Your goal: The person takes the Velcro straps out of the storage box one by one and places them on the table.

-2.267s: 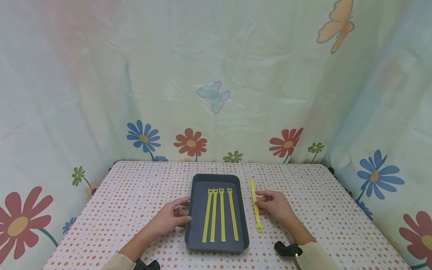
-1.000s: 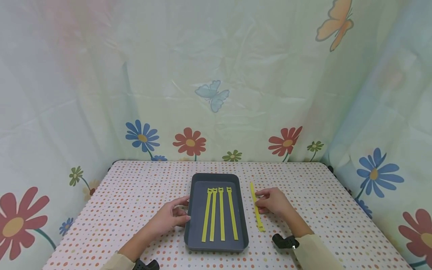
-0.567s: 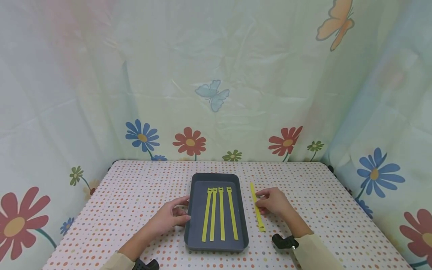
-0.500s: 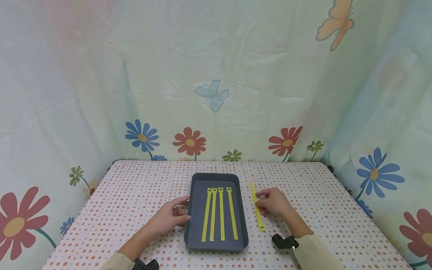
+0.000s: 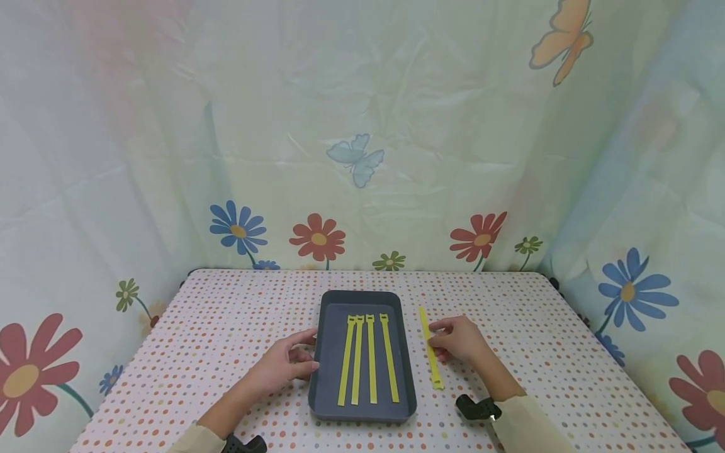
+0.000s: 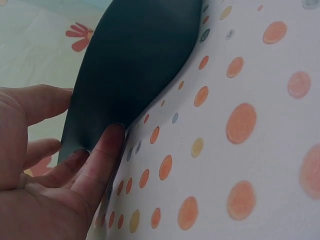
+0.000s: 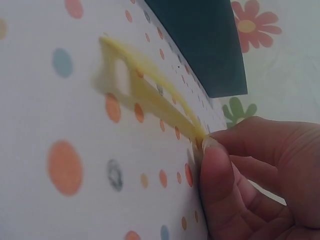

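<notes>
A dark grey tray (image 5: 362, 412) stands on the dotted table, and several yellow cable straps (image 5: 372, 362) with slotted heads lie lengthwise in it, heads at the far end. My left hand (image 5: 286, 363) rests its fingertips against the tray's left wall; in the left wrist view its thumb and fingers (image 6: 102, 160) touch the outside of that wall. To the right of the tray, my right hand (image 5: 461, 340) pinches another yellow cable strap (image 5: 436, 371) near its middle, slotted head toward me. In the right wrist view this strap (image 7: 165, 92) bows from the thumb and forefinger, close over the table.
The table (image 5: 243, 321) has a white cover with coloured dots. A curtain (image 5: 362, 214) printed with flowers and butterflies hangs behind it and along both sides. A black wrist device (image 5: 478, 408) sits at the right sleeve.
The pinched strap's slotted head swings slightly to the right, then back a little. My right hand shifts only slightly. The left hand, the tray and the straps in it stay put.
</notes>
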### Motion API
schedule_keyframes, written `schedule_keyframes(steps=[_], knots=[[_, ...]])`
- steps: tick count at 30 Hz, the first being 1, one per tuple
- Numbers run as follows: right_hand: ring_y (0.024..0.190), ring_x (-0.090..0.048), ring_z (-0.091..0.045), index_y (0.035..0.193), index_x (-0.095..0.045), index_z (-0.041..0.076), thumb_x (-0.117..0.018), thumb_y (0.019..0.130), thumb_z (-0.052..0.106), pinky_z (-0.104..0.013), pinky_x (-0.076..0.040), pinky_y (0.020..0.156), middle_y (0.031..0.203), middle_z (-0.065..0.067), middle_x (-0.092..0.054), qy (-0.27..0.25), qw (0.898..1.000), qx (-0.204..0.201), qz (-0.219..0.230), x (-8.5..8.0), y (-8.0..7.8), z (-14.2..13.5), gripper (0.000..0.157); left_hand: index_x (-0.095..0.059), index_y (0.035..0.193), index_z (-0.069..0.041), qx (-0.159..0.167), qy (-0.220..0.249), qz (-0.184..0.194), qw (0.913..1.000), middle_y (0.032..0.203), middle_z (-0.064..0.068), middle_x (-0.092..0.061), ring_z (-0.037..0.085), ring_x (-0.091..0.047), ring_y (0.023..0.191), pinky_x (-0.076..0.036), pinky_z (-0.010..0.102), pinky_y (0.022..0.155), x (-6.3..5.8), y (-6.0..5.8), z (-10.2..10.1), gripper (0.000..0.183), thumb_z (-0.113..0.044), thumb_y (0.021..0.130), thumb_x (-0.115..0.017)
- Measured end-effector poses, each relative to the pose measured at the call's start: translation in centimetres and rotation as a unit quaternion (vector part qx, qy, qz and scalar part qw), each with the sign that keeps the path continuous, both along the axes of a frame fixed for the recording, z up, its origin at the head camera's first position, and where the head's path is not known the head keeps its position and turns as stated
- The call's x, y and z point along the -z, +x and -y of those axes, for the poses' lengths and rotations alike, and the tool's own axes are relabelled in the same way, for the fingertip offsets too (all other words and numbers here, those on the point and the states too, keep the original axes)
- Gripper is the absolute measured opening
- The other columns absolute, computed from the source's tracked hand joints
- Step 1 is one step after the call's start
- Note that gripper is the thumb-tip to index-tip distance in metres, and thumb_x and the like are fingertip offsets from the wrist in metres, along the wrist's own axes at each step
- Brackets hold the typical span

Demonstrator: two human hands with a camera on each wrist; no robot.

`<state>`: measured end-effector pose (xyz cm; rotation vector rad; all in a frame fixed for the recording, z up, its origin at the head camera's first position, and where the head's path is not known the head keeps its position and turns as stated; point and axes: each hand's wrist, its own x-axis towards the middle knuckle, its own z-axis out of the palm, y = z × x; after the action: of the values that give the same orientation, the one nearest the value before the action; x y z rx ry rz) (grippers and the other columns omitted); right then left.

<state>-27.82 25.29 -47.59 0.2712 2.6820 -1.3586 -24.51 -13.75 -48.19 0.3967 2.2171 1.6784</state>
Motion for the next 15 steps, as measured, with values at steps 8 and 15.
schedule_keyframes(steps=[8,15], knots=[[0.052,-0.065,-0.016,0.126,-0.067,-0.005,-0.074,0.087,0.001,-0.031,-0.057,0.053,0.069,-0.008,-0.067,-0.009,1.000,-0.008,-0.011,-0.12,0.19,-0.09,0.040,-0.038,0.158,-0.006,-0.002,0.004,0.004,1.0000,0.145,0.018,-0.053,0.019,-0.067,0.103,-0.058,0.030,0.079,0.15,-0.15,0.10,0.073,-0.013,0.094,-0.074],[0.054,-0.064,-0.016,0.126,-0.067,-0.006,-0.075,0.088,0.001,-0.030,-0.057,0.054,0.070,-0.008,-0.067,-0.016,1.000,-0.011,-0.016,-0.08,0.49,-0.21,0.040,-0.038,0.158,-0.007,0.001,0.010,0.008,0.9999,0.146,0.019,-0.052,0.019,-0.067,0.104,-0.059,0.030,0.079,0.34,-0.22,0.17,0.073,-0.014,0.094,-0.073]])
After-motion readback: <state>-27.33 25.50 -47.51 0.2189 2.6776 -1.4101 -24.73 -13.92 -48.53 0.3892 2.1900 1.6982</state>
